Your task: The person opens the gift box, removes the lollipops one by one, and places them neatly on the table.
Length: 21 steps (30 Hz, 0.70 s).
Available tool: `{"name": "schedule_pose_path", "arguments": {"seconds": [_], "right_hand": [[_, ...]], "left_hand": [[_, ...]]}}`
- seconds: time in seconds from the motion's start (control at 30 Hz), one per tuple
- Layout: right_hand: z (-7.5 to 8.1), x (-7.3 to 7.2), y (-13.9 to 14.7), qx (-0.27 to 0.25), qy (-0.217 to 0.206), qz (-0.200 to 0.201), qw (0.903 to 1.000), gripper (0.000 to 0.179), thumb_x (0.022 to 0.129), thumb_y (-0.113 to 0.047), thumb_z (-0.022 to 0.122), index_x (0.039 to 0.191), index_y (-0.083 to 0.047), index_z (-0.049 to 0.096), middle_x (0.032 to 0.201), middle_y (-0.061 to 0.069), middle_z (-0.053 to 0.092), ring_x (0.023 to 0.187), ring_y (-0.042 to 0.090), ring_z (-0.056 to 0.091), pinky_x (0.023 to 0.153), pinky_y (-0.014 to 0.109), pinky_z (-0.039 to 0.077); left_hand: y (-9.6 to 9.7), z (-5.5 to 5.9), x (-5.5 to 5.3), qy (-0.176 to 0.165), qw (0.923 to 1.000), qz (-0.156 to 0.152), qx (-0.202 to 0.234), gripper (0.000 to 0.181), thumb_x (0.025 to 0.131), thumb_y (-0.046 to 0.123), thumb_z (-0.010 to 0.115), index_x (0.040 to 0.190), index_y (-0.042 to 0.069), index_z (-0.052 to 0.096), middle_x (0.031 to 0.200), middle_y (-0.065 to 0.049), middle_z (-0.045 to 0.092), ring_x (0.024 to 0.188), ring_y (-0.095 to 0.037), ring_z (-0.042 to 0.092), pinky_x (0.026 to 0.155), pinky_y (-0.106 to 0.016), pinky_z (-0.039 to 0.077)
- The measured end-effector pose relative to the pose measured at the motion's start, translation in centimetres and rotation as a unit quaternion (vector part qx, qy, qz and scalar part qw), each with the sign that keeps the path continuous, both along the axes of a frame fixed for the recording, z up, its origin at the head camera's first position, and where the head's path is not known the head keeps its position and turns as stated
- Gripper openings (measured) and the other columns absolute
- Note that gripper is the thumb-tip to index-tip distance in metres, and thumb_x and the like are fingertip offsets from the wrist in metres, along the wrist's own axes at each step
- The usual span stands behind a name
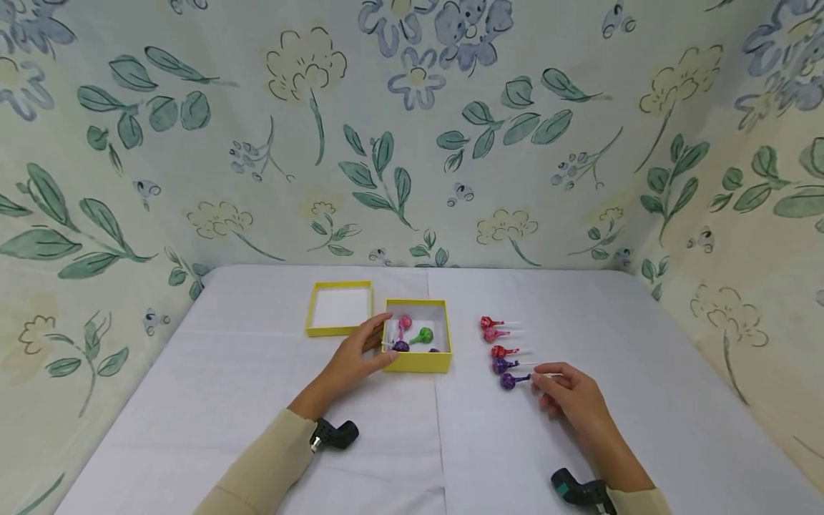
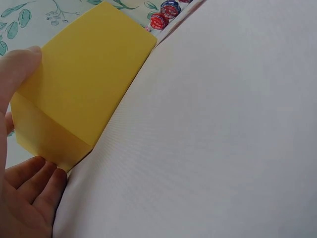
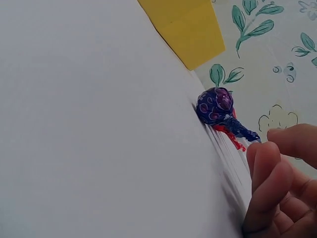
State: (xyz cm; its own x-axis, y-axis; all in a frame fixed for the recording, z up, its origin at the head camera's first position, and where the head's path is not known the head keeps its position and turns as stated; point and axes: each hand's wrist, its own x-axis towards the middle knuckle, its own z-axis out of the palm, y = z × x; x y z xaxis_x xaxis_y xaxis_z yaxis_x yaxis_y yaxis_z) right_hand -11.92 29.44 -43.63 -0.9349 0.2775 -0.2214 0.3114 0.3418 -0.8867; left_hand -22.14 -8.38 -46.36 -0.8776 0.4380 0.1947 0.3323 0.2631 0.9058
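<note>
My left hand (image 1: 354,361) holds the left side of an open yellow box (image 1: 417,363), thumb against its front wall and fingers along the side. Inside lie a pink lollipop (image 1: 404,322), a green lollipop (image 1: 425,335) and a purple lollipop (image 1: 401,346); another purple one is partly hidden by the front wall. On the right, my right hand (image 1: 573,393) pinches the stick of a purple lollipop (image 3: 215,106) between thumb and finger. That lollipop is the nearest of a column of several, its head pointing left toward the box.
The yellow-rimmed lid (image 1: 339,331) lies behind and left of the box, white inside facing up. Beyond the pinched lollipop lie another purple lollipop (image 1: 501,365) and several red and pink ones (image 1: 498,351). A white cloth (image 1: 257,372) covers the table, with floral fabric behind.
</note>
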Motion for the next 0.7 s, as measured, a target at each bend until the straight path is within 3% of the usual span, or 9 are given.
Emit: {"name": "schedule_pose_path", "arguments": {"seconds": [0.27,0.5,0.7], "right_hand": [[0.7,0.3,0.7,-0.001,-0.019,-0.018,0.9997,0.044,0.093,-0.039,0.063,0.126,-0.01,0.056,0.089,0.0,0.069,0.062,0.016,0.054,0.05,0.025,0.045],[1.3,0.4,1.2,0.029,-0.018,-0.023,0.9992,0.053,0.094,-0.05,0.057,0.129,-0.011,0.052,0.092,0.002,0.067,0.068,0.019,0.054,0.057,0.025,0.047],[2.1,0.5,1.6,0.022,0.0,-0.029,0.9993,0.057,0.093,-0.053,0.056,0.129,-0.008,0.052,0.089,0.0,0.067,0.068,0.018,0.054,0.059,0.024,0.048]], "left_hand": [[0.2,0.0,0.0,0.005,1.0,0.001,-0.001,0.075,0.085,0.041,0.072,0.149,0.026,0.035,0.15,0.004,0.037,0.134,-0.015,0.042,0.109,-0.031,0.038],[0.2,0.1,0.1,0.001,0.9999,0.006,-0.01,0.074,0.085,0.042,0.072,0.148,0.03,0.035,0.15,0.005,0.037,0.134,-0.015,0.042,0.109,-0.03,0.038],[0.1,0.1,0.2,-0.001,1.0,0.008,-0.004,0.074,0.086,0.041,0.072,0.148,0.031,0.035,0.15,0.006,0.037,0.134,-0.015,0.042,0.109,-0.03,0.038]]}}
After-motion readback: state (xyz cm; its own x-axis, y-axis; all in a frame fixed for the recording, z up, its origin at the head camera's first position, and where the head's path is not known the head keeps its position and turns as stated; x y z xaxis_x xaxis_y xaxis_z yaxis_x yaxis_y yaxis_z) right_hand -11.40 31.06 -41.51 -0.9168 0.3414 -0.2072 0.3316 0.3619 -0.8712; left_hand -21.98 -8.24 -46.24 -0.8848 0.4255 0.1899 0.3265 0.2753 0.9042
